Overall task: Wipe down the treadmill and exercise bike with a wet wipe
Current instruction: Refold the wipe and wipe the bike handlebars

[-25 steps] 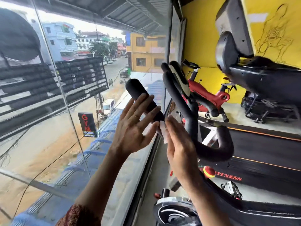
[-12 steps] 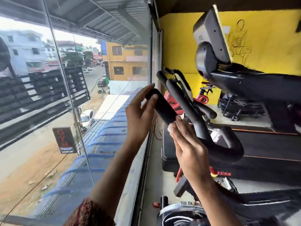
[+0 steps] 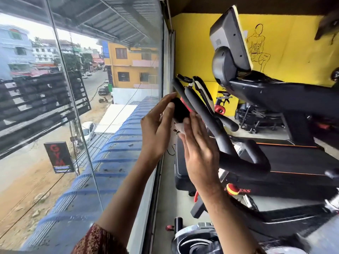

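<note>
Wipe [image 3: 179, 128] lies pressed to the handlebar [image 3: 180, 111] under the straight, joined fingers of the right hand [image 3: 200, 153]. Left hand [image 3: 157, 129] fingers curl round its tip; a sign [image 3: 57, 156] left of it reads "GYM".

Handlebar [image 3: 218, 132] matt foam; window [image 3: 91, 107] glossy glass.

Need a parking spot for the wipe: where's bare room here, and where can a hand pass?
Bare: the treadmill belt, right of the handlebars; the grey floor strip between window glass and treadmill, a cable on its far end. Crowded: handlebars bunch by the left hand gripping a bar end and the right hand pressing the wet wipe.
</note>
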Action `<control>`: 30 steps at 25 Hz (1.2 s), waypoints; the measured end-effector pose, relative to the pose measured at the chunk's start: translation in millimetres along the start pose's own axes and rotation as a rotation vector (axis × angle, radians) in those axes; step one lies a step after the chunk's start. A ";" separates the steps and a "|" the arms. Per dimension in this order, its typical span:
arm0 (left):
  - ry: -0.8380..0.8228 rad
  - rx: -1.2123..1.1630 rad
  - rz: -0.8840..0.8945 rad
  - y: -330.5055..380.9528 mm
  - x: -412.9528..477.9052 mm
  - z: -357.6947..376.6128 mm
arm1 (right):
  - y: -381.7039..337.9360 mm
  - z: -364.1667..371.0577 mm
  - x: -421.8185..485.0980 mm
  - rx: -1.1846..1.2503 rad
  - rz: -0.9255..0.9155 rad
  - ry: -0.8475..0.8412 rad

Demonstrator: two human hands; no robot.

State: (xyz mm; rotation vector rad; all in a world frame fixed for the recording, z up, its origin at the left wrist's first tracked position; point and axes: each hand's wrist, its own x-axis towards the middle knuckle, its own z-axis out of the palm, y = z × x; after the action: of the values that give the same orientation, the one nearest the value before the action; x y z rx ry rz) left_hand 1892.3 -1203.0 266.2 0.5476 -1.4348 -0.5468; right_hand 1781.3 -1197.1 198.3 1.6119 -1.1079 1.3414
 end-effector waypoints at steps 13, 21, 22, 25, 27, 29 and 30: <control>-0.065 0.689 0.566 -32.6 -40.8 31.8 | 41.8 -38.8 -48.3 0.103 0.121 -0.216; -0.054 0.858 0.529 -49.3 -79.4 74.8 | 148.3 -66.4 -99.1 0.131 0.347 -0.087; -0.042 0.886 0.514 -49.6 -84.7 85.3 | 143.9 -66.1 -97.8 0.180 0.398 -0.087; -0.064 0.976 0.464 -49.8 -97.3 119.0 | 120.2 -66.3 -99.8 0.164 0.301 -0.129; -0.054 1.012 0.428 -47.7 -101.1 132.8 | 137.6 -72.7 -102.9 0.232 0.071 -0.176; -0.007 1.027 0.392 -46.1 -101.9 136.9 | 175.3 -70.3 -104.5 0.366 0.020 -0.224; 0.017 1.043 0.364 -45.3 -103.3 139.9 | 195.3 -64.5 -105.7 0.467 0.119 -0.250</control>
State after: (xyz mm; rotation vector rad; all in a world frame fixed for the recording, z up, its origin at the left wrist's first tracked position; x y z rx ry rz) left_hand 1745.5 -1173.7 166.8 1.0570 -1.6930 0.5539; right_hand 1568.3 -1188.3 108.7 2.1260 -1.1010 1.5938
